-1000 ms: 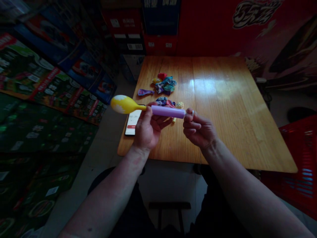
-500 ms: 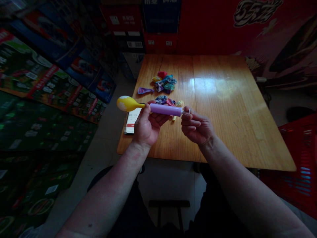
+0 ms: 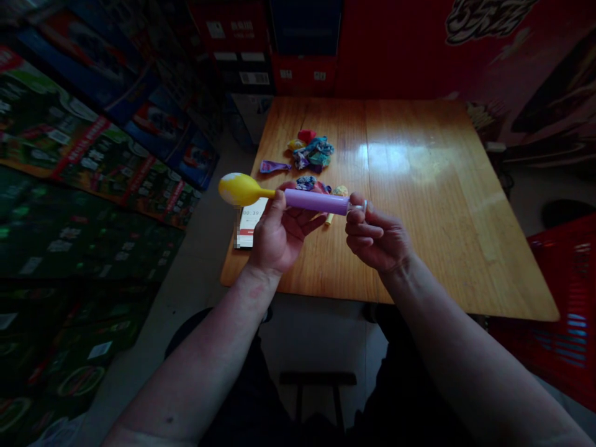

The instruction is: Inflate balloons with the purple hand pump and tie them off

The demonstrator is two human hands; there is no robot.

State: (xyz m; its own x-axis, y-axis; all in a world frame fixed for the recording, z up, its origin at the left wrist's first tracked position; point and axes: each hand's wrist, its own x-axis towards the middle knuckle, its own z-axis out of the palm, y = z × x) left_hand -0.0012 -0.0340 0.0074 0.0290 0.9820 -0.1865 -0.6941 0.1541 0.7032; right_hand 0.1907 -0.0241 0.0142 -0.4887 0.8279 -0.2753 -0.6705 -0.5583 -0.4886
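Note:
A purple balloon hand pump (image 3: 316, 202) lies level across both hands, above the table's front left part. A yellow balloon (image 3: 239, 189) with a pale patch, partly inflated, sits on the pump's left tip. My left hand (image 3: 282, 236) is closed around the tip end, its thumb by the balloon's neck. My right hand (image 3: 379, 239) pinches the pump's clear plunger handle (image 3: 365, 206) at the right end. Beyond and partly under the pump lie several uninflated balloons (image 3: 314, 152). A single purple balloon (image 3: 274, 166) rests just left of that pile.
On the wooden table (image 3: 442, 236) a phone (image 3: 248, 226) showing a timer lies behind my left hand. Stacked cartons (image 3: 60, 248) line the left side. A red plastic basket (image 3: 572, 304) stands at the right, and a small stool (image 3: 318, 379) is below the table edge.
My right hand has moved slightly right, drawing the plunger a bit further out of the pump. The yellow balloon looks slightly fuller, and the view has shifted a little.

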